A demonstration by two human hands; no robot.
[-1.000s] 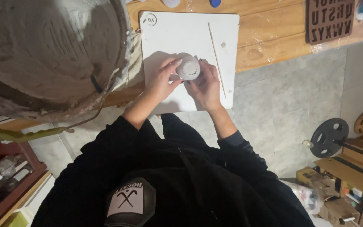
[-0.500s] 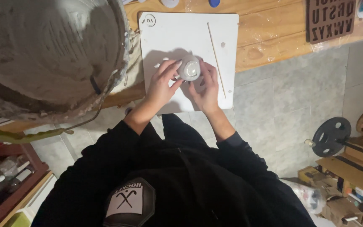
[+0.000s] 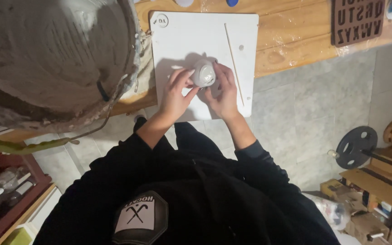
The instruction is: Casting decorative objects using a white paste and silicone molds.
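Both of my hands hold a small white lump of clay (image 3: pixel 203 72) just above a white work board (image 3: pixel 178 41). My left hand (image 3: pixel 177 93) cups it from the left, fingertips touching its side. On the right, my right hand (image 3: pixel 225 90) wraps its fingers around the lump. A thin wooden stick (image 3: pixel 233 56) lies on the board just right of my right hand. The board rests on a wooden bench (image 3: pixel 291 41).
A large rough grey rounded form (image 3: pixel 46 54) fills the upper left, beside the board. A dark letter stencil plaque (image 3: pixel 357 20) lies on the bench at the right. Grey tiled floor (image 3: pixel 305 118) is below, with a weight plate (image 3: pixel 355 146) and wooden crates at right.
The clay lump has turned a little between my fingers and my hands have shifted slightly on it. Board and stick have not moved.
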